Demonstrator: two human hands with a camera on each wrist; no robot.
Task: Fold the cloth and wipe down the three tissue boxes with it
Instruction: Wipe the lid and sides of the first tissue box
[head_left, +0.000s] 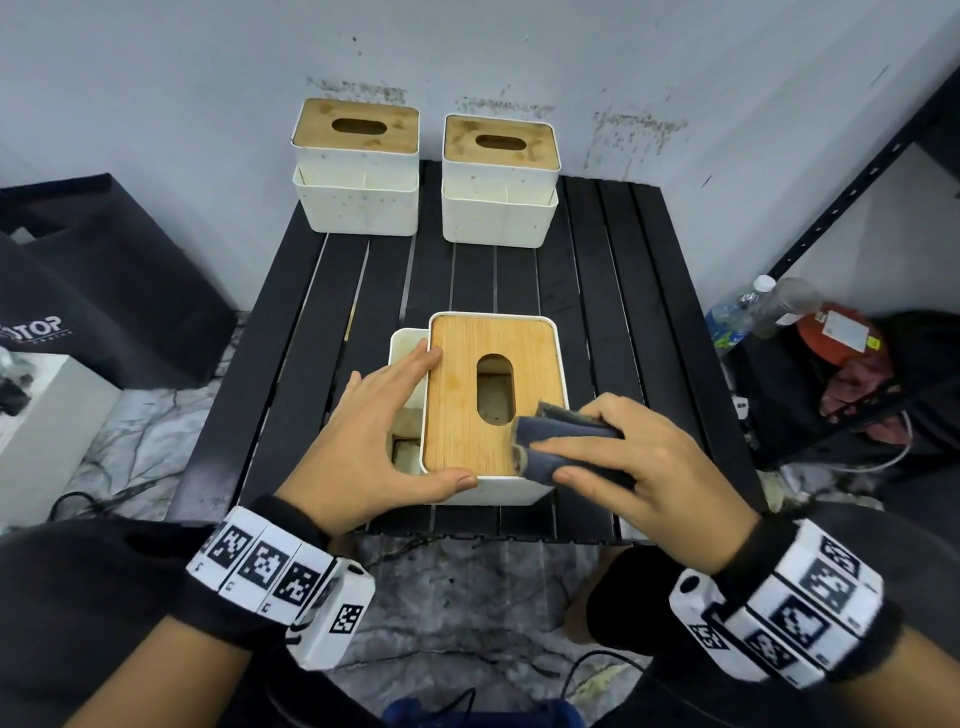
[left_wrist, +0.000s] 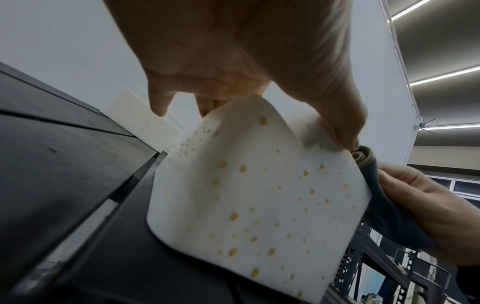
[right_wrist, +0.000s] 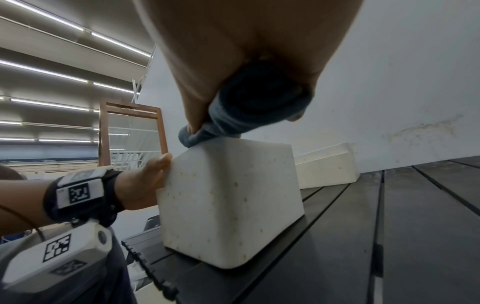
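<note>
The folded cloth (head_left: 566, 441) is soft and bunches, so keep your right hand (head_left: 639, 457) pinching it flat on the near tissue box (head_left: 488, 395). That box looks light; your left hand (head_left: 374, 441), fingers straight, braces its left side.

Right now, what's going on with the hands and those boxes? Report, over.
Left hand braces near tissue box, thumb on front. Right hand grips folded cloth on its wooden lid's corner. Two far boxes untouched. Nothing in the way.

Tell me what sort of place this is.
Probably a workroom or storage corner, not a home: a black slatted folding table against a stained white wall, black metal shelving, and strip ceiling lights.
</note>
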